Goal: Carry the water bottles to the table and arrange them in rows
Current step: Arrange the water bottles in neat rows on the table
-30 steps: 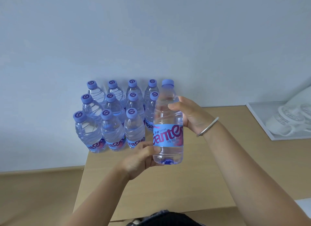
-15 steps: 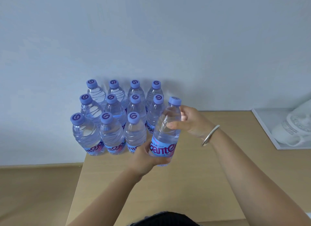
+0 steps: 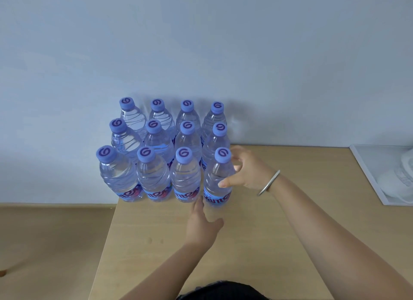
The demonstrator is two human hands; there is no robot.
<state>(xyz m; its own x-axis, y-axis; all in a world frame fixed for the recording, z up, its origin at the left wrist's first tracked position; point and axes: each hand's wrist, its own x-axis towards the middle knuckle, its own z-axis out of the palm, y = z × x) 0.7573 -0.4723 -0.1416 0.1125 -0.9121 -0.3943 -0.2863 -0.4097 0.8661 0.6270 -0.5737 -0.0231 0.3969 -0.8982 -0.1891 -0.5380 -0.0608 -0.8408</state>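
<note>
Head view: front-right bottle (image 3: pixel 218 179) stands upright, cap up; right hand (image 3: pixel 248 172) and left hand (image 3: pixel 202 223) spread, releasing.

There is one view only, from the camera on my head. It looks forward and down over my forearms onto the worktop (image 3: pixel 257 243), with the pale wall (image 3: pixel 201 42) filling the upper half. It sits close: my left hand (image 3: pixel 202 223) and right hand (image 3: pixel 247 171) reach out from the bottom edge toward the bottles (image 3: pixel 169 150) standing against the wall.
</note>
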